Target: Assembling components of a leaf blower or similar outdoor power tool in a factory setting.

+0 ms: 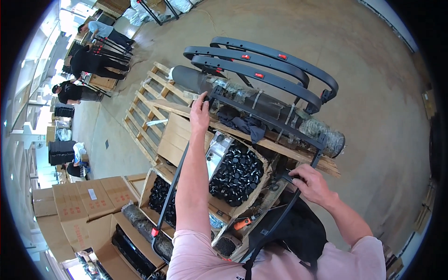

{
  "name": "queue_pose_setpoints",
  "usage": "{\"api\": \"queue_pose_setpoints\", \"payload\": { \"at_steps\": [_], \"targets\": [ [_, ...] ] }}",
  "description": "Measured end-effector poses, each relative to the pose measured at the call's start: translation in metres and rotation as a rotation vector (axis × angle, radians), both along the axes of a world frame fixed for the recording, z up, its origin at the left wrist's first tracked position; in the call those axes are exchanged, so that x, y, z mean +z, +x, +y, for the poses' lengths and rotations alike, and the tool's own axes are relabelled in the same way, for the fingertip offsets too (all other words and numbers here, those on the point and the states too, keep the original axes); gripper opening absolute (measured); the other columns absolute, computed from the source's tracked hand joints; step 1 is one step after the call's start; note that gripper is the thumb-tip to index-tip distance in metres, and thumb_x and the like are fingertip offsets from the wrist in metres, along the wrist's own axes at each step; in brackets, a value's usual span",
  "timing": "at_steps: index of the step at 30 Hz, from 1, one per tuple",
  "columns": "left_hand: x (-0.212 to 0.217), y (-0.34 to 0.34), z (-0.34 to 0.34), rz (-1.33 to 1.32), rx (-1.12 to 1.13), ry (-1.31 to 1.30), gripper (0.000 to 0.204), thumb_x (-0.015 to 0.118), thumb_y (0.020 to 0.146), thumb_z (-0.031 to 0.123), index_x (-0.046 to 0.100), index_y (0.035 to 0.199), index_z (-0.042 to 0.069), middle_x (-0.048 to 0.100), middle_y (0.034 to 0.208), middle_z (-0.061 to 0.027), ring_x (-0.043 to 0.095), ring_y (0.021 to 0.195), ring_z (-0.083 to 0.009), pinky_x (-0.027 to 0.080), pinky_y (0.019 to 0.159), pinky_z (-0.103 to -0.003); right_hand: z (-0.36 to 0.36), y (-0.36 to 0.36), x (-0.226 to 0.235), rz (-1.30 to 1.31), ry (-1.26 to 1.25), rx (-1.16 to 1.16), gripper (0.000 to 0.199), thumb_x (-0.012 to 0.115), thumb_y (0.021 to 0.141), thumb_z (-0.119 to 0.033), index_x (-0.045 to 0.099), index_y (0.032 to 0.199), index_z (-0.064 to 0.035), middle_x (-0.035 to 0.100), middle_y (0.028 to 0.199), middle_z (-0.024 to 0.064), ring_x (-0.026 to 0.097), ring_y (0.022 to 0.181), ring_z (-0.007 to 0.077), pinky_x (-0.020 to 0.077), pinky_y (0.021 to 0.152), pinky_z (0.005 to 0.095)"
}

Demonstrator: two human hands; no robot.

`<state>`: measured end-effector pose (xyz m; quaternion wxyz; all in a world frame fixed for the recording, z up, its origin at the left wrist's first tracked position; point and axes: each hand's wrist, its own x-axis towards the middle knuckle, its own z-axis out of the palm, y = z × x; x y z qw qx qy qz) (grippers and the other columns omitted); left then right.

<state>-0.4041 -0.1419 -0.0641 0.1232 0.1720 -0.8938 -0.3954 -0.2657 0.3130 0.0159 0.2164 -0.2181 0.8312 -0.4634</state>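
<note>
A black tubular metal frame [268, 120] lies in front of me, its crossbar on the far side and its side tubes running back toward my body. My left hand [199, 114] is closed at its far left corner, fingers curled over the tube end. On the right side tube, my right hand [310, 184] grips near a small bracket, thumb and fingers pinched together. Part of the left tube passes behind my left forearm, and a red clip [155, 232] sits low on it. Beyond the crossbar, several curved black tube frames [261, 74] with red clips rest on a wrapped roll [186, 78].
A box of small black knobs [237, 175] stands below the frame, beside a metal box [219, 151]. An orange-handled tool [242, 224] lies near a black bag [298, 228]. A wooden pallet [144, 112] and cardboard boxes [77, 200] are at left. Several people [95, 63] work farther back.
</note>
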Motion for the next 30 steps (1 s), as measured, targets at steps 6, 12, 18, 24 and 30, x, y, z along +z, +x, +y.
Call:
{"api": "queue_pose_setpoints", "payload": {
  "at_steps": [6, 12, 18, 24, 30],
  "targets": [
    [-0.010, -0.002, -0.002, 0.228, -0.136, -0.099, 0.039, 0.057, 0.102, 0.011, 0.066, 0.139, 0.017, 0.066, 0.120, -0.0155, 0.066, 0.109, -0.0306, 0.052, 0.098, -0.038, 0.011, -0.015, 0.015, -0.046, 0.103, -0.086, 0.031, 0.069, 0.093, -0.005, 0.066, 0.124, -0.0041, 0.065, 0.112, 0.0136, 0.067, 0.098, 0.0329, 0.0551, 0.084, 0.0413],
    [-0.024, -0.010, -0.016, 0.226, -0.033, -0.068, 0.030, 0.065, 0.103, 0.021, 0.072, 0.131, 0.015, 0.069, 0.118, -0.0129, 0.067, 0.108, -0.0272, 0.052, 0.098, -0.036, 0.035, -0.032, 0.011, 0.145, 0.144, -0.187, 0.032, 0.068, 0.091, 0.001, 0.064, 0.123, -0.0025, 0.064, 0.116, 0.0136, 0.067, 0.096, 0.0296, 0.0566, 0.083, 0.0389],
    [-0.039, -0.012, -0.022, 0.257, 0.002, 0.349, 0.037, 0.061, 0.105, 0.013, 0.063, 0.141, 0.005, 0.069, 0.127, -0.0075, 0.065, 0.110, -0.0165, 0.051, 0.099, -0.031, 0.053, -0.040, 0.009, 0.201, 0.248, -0.274, 0.033, 0.067, 0.090, 0.002, 0.065, 0.123, -0.0026, 0.065, 0.121, 0.0126, 0.069, 0.100, 0.0280, 0.0585, 0.085, 0.0378],
    [-0.037, -0.009, -0.023, 0.193, -0.073, 0.337, 0.033, 0.057, 0.105, 0.011, 0.070, 0.135, 0.011, 0.067, 0.127, -0.0093, 0.063, 0.118, -0.0203, 0.047, 0.106, -0.032, 0.051, -0.040, 0.003, 0.207, 0.249, -0.203, 0.037, 0.067, 0.088, 0.005, 0.063, 0.125, -0.0020, 0.066, 0.121, 0.0140, 0.068, 0.107, 0.0313, 0.0584, 0.090, 0.0403],
    [-0.030, -0.006, -0.015, 0.182, -0.036, 0.197, 0.033, 0.055, 0.106, 0.014, 0.070, 0.136, 0.017, 0.067, 0.129, -0.0091, 0.062, 0.123, -0.0237, 0.045, 0.109, -0.034, 0.047, -0.046, 0.002, 0.374, 0.368, -0.035, 0.038, 0.068, 0.086, 0.007, 0.064, 0.123, -0.0021, 0.066, 0.120, 0.0163, 0.066, 0.113, 0.0347, 0.0574, 0.093, 0.0420]
  ]
}}
